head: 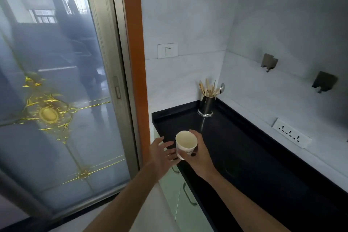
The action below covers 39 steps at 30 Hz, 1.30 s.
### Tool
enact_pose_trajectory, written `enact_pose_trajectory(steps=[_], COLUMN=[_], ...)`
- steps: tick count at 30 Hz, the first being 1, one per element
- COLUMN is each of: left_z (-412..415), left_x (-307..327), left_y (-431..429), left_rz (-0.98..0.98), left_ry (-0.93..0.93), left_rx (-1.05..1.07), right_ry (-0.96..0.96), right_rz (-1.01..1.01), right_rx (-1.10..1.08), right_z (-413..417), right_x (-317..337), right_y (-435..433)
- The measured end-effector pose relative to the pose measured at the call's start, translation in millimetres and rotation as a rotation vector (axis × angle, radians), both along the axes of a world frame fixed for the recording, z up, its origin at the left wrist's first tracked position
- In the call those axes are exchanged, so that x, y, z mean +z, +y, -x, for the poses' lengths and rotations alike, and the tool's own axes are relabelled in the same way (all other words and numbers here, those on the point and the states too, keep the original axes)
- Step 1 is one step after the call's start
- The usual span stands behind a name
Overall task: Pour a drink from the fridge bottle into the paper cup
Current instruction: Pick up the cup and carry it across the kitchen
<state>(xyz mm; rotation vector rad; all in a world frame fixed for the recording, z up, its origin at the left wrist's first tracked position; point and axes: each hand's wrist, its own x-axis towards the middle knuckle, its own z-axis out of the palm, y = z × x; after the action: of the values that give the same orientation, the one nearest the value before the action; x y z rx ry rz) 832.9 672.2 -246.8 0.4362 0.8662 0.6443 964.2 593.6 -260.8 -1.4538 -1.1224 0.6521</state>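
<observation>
Kitchen corner, black surface (244,147) beside glass door. Right hand (199,156) fingers (194,133) wrapped round cup (186,142), empty, roughly upright, above surface's front-left corner. Left hand (162,153) relaxed, spread, just beside cup, holding nothing. Bottle not in view. Cup likely light, thin, crushable: grip mid-wall gently, not rim.

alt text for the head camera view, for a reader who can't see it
A person's right hand holds an empty paper cup over the edge of a black counter, with the open left hand close beside it. A metal holder of chopsticks stands at the counter's far end; a glass sliding door fills the left.
</observation>
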Motion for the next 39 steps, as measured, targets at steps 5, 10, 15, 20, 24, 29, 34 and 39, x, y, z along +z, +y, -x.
enact_pose_trajectory(steps=[5, 10, 15, 20, 24, 29, 34, 39], left_z=[-41, -79, -118, -152, -175, -199, -217, -233], left_x=[-8, -20, -38, -59, -79, -101, -120, -133], left_y=[22, 34, 42, 57, 71, 85, 94, 98], left_rz=[0.01, 0.043, 0.071, 0.091, 0.083, 0.09, 0.056, 0.026], left_ry=[0.009, 0.026, 0.083, 0.127, 0.196, 0.273, 0.342, 0.384], left_rx=[-0.044, -0.12, -0.227, -0.383, -0.548, -0.763, -0.987, -1.183], right_ry=[0.015, 0.007, 0.005, 0.001, 0.01, 0.019, 0.023, 0.038], right_rz=[0.028, 0.07, 0.134, 0.203, 0.238, 0.304, 0.395, 0.457], right_rx=[-0.043, -0.106, -0.21, -0.334, -0.448, -0.589, -0.746, -0.857], right_z=[-41, -75, -104, -125, -131, -124, -113, -107], right_x=[-14, -30, -47, -65, -79, -102, -124, -140], right_y=[19, 19, 13, 9, 7, 5, 1, 0])
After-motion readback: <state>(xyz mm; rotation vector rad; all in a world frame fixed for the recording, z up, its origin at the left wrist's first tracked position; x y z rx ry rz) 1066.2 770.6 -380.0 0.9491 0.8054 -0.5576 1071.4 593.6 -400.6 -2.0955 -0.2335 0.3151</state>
